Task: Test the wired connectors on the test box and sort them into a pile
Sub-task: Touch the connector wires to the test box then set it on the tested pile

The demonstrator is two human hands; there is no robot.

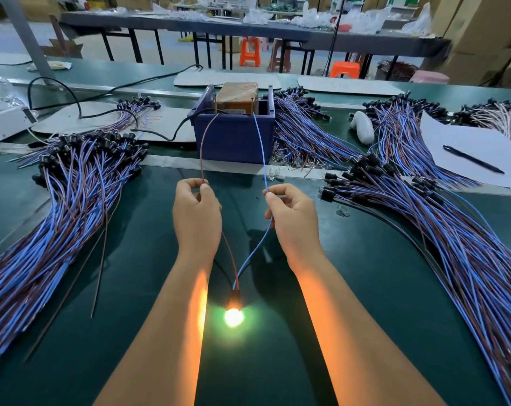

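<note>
My left hand (196, 212) pinches the brown wire (203, 148) of one wired connector, and my right hand (291, 218) pinches its blue wire (261, 148). Both wire ends reach up to the contacts of the blue test box (233, 136), which holds a taped brown block (239, 93). The two wires run down between my forearms to a black socket (234, 297) whose bulb (233, 317) glows brightly above the green mat. A large pile of blue and brown wired connectors (58, 200) lies to the left, another pile (439, 230) to the right.
More connector bundles (304, 130) lie beside and behind the box. A white handheld tool (362, 126) and a sheet of paper (465, 148) with a black pen (472, 159) sit at the right. Black cables (81, 104) cross the left. Loose small bulbs (273, 174) lie near the box.
</note>
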